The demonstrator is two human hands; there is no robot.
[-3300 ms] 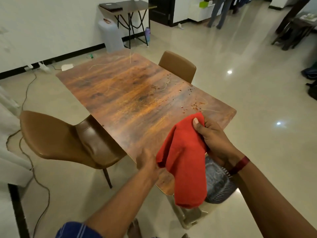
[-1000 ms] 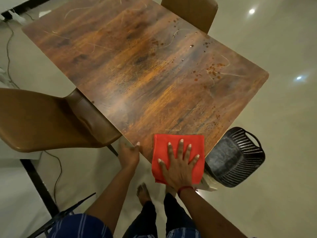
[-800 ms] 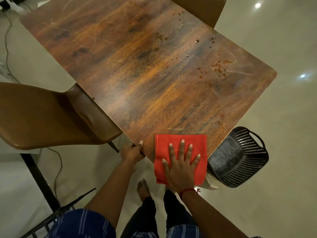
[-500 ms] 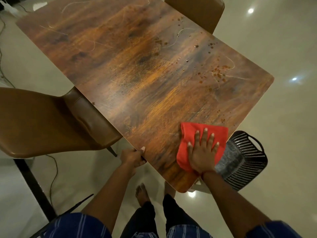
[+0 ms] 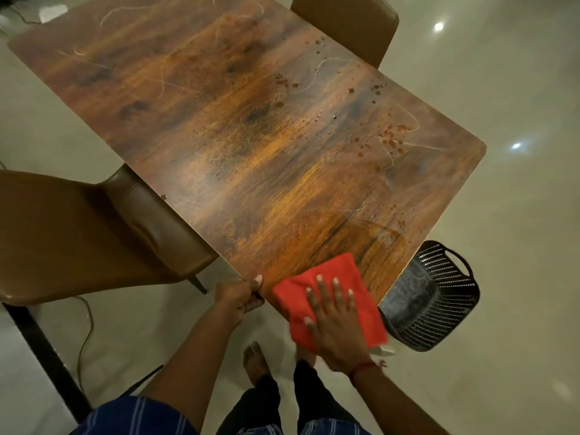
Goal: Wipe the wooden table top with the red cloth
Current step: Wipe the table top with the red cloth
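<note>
Red cloth (image 5: 337,265) lay at near corner of wooden table top (image 5: 251,136), seemed soft, light, best pressed flat; my right hand (image 5: 337,331) spread on it, left hand (image 5: 238,298) gripped the edge.

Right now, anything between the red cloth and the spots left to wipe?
Nothing visible. The right hand presses the red folded cloth flat at the near edge of the brown wooden table top; open wood runs from it to the reddish-brown spots by the right edge.
</note>
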